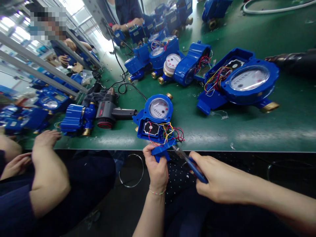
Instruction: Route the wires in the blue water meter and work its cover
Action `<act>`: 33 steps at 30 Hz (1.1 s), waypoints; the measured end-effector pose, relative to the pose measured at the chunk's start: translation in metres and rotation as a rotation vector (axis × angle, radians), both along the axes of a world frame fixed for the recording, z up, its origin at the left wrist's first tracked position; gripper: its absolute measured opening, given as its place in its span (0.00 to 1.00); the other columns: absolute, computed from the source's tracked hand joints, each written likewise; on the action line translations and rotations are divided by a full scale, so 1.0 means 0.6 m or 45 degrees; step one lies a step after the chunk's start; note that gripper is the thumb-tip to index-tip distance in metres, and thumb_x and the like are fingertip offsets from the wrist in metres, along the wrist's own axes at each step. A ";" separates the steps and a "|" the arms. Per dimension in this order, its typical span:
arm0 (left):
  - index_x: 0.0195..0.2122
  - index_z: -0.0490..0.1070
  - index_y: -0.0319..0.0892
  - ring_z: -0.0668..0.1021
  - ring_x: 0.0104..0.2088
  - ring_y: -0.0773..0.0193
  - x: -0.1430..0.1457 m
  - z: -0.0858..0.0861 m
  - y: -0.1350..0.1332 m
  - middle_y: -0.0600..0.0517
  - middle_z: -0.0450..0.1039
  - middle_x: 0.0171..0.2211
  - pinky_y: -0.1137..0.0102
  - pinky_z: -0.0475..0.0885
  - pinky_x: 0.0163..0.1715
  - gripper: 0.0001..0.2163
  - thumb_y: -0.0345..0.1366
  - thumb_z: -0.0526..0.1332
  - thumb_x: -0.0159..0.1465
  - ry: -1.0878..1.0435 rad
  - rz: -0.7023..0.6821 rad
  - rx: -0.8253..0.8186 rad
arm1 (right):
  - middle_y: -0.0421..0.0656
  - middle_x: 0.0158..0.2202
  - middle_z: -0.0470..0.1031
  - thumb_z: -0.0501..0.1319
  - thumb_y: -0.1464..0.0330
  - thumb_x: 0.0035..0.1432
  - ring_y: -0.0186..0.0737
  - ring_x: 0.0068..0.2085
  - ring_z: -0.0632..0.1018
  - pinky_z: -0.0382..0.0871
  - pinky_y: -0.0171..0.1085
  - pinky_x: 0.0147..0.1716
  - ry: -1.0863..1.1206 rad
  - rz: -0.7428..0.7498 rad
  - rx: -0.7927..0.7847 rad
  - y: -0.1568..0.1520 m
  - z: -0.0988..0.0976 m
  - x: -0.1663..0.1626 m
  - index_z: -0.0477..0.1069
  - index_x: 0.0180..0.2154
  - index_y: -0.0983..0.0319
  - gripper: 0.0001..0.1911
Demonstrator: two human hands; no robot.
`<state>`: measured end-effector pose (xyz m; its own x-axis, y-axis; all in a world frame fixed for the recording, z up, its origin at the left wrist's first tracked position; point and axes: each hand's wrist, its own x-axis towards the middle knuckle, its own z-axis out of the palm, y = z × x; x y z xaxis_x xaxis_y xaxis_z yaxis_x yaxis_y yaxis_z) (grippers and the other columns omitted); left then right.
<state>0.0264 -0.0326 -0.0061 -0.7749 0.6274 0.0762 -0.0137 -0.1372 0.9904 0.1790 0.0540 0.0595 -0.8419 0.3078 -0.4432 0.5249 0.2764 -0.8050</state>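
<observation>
My left hand [156,168] pinches a blue plastic cover [161,149] at the table's front edge. Just beyond it lies a blue water meter [147,113] with a round dial and an opened box. Red, yellow, white and black wires [170,130] spill from that box towards the cover. In my right hand [212,177] are pliers [194,166] with blue handles, fingers wrapped round them. Their metal jaws touch or nearly touch the cover's right end; whether they grip a wire I cannot tell.
A heat gun [108,112] lies left of the meter. Another opened meter [249,79] sits to the right, with a dark tool [293,64] behind it. Several meters [163,54] stand farther back. A co-worker's arm [49,171] is close on the left.
</observation>
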 end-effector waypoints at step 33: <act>0.37 0.58 0.46 0.68 0.37 0.69 -0.002 -0.014 -0.007 0.54 0.61 0.38 0.70 0.63 0.43 0.16 0.20 0.55 0.51 0.235 -0.051 -0.052 | 0.48 0.25 0.67 0.53 0.70 0.43 0.41 0.24 0.70 0.54 0.32 0.20 -0.114 0.080 0.430 -0.012 -0.017 -0.029 0.59 0.39 0.67 0.18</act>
